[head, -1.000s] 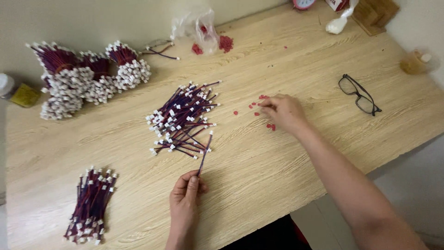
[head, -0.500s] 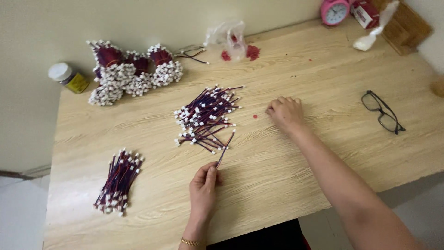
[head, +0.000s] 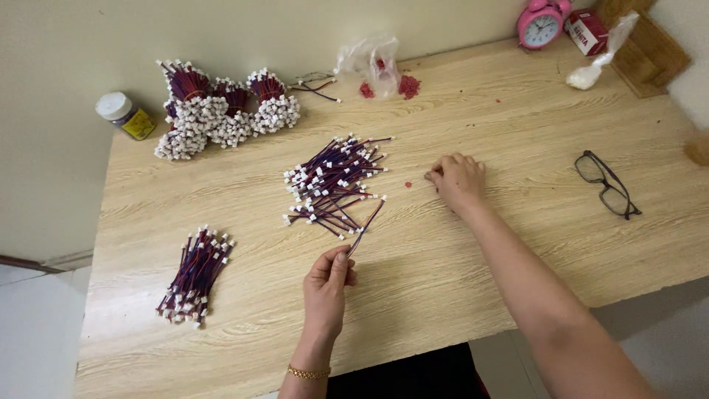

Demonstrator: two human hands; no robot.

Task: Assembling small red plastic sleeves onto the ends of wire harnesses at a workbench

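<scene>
One cable (head: pixel 365 226) in the left hand (head: pixel 327 284) points up-right.

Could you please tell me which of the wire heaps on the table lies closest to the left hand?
The loose middle heap, just beyond the left hand. The small heap lies farther left; the bundles sit by the wall.

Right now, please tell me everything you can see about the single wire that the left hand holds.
The wire is a short, thin cable, dark red and purple, with a small white plastic plug on its far end. The left hand pinches its near end between thumb and fingers, so it is lifted at a slant, pointing up and to the right. Its plug end lies beside the loose pile of similar wires on the wooden table; whether it touches the pile I cannot tell.
</scene>
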